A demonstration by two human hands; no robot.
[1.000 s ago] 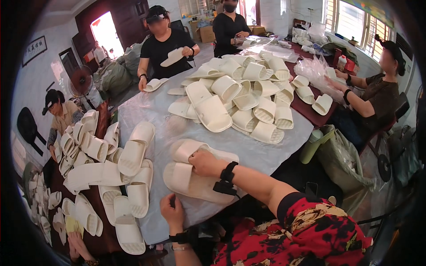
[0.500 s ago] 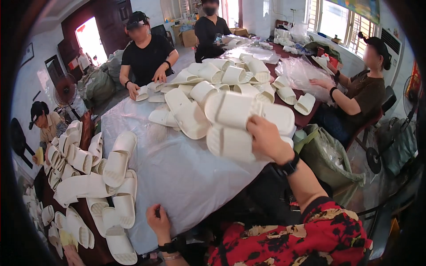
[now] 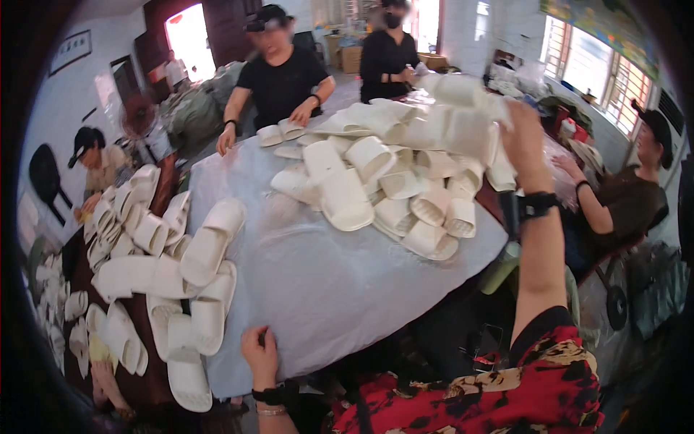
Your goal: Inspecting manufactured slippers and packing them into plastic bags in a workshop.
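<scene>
My right hand (image 3: 523, 141) is stretched out over the far right of the table, smeared by motion. Its fingers are at the end of a blurred pair of white slippers (image 3: 466, 130), which it appears to grip above the pile. Below it, a heap of white slide slippers (image 3: 347, 199) lies on the sheet-covered table, some upright and some on their sides. My left hand (image 3: 260, 354) rests at the near edge of the pale plastic sheet (image 3: 325, 304), fingers curled, with nothing visible in them. To its left, more white slippers (image 3: 189, 376) lie stacked along the table's side.
A person in black (image 3: 278, 87) stands across the table, with another person (image 3: 390, 58) farther back. One person (image 3: 622, 195) sits at the right, and another (image 3: 97, 163) is at the far left. A green bag (image 3: 499, 271) hangs by the table's right edge. Bulky sacks (image 3: 199, 105) stand behind.
My right hand has carried the pair of slippers away from me and to the right, uncovering part of the heap. My left hand has stayed at the sheet's edge. The view has turned slightly.
</scene>
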